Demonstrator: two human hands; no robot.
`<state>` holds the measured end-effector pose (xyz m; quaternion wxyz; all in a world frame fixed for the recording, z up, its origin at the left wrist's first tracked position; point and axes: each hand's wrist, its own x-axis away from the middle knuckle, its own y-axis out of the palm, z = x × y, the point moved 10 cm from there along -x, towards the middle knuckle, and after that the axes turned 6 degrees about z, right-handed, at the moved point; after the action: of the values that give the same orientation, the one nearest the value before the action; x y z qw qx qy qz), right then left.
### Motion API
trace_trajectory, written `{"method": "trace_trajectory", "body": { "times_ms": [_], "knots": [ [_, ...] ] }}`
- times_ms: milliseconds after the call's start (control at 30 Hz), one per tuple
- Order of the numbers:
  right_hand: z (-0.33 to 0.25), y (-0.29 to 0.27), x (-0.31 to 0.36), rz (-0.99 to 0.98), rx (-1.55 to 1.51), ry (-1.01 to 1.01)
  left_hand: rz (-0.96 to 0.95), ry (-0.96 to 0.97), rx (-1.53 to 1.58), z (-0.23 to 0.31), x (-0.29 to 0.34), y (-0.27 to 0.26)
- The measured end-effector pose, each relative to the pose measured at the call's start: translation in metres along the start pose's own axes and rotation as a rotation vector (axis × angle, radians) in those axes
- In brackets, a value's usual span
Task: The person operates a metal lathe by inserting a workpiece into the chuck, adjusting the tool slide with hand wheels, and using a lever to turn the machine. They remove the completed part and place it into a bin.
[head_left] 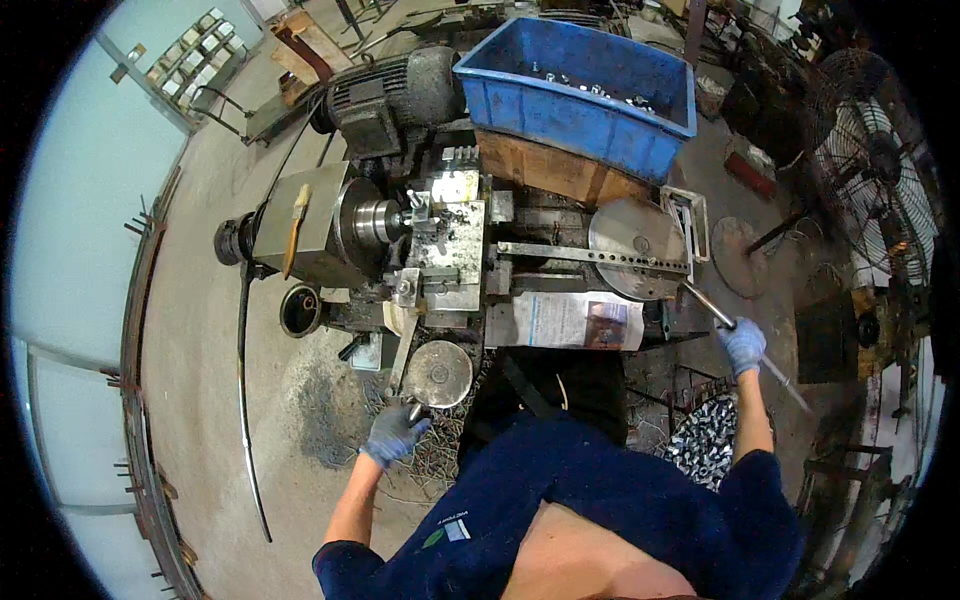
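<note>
My left hand (394, 437), in a grey-blue glove, is closed around the short handle (415, 411) of a lever bar (402, 352) in front of the lathe, beside a small round metal plate (440, 374). Off to the right, my gloved right hand (742, 347) is wrapped around a long metal rod (709, 303). The rod's upper end meets the edge of a large round plate (618, 228) with a perforated bar (600, 257) across it. Between the hands stands the lathe's tool slide (455, 240), facing the round spindle chuck (375, 221).
A brush (297, 230) lies on the headstock (300, 215). Behind the lathe, a blue bin (575, 110) with small metal parts sits on a wooden box. A printed sheet (565, 320) lies in front. Metal pieces (705, 440) fill a basket at right; a fan (880, 160) stands beyond.
</note>
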<state>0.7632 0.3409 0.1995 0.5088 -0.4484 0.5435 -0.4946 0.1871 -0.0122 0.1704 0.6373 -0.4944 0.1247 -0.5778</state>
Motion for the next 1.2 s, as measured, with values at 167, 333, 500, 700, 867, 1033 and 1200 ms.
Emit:
{"method": "trace_trajectory", "body": {
  "times_ms": [167,333,500,700,867,1033,1200],
  "knots": [
    [-0.003,-0.003,0.041,-0.072,-0.018,0.137,-0.041,0.054,-0.015,-0.006,-0.008,0.007],
    [0.001,0.001,0.044,-0.094,-0.020,0.130,-0.007,0.061,-0.085,0.003,-0.010,0.002],
    [0.000,-0.002,0.044,-0.030,-0.032,0.135,0.065,0.129,-0.008,0.000,-0.011,0.002],
    [-0.008,-0.012,0.012,0.174,-0.021,-0.049,0.053,0.145,-0.030,-0.005,-0.005,0.004],
    [-0.008,0.004,-0.100,0.147,0.215,-0.133,0.006,0.098,0.038,0.002,-0.006,0.004],
    [-0.054,-0.006,-0.175,0.145,0.263,-0.055,-0.103,0.001,0.072,0.008,-0.007,0.003],
    [-0.085,-0.003,-0.127,0.230,0.290,-0.171,-0.319,0.005,0.511,-0.025,-0.003,0.000]
  ]
}}
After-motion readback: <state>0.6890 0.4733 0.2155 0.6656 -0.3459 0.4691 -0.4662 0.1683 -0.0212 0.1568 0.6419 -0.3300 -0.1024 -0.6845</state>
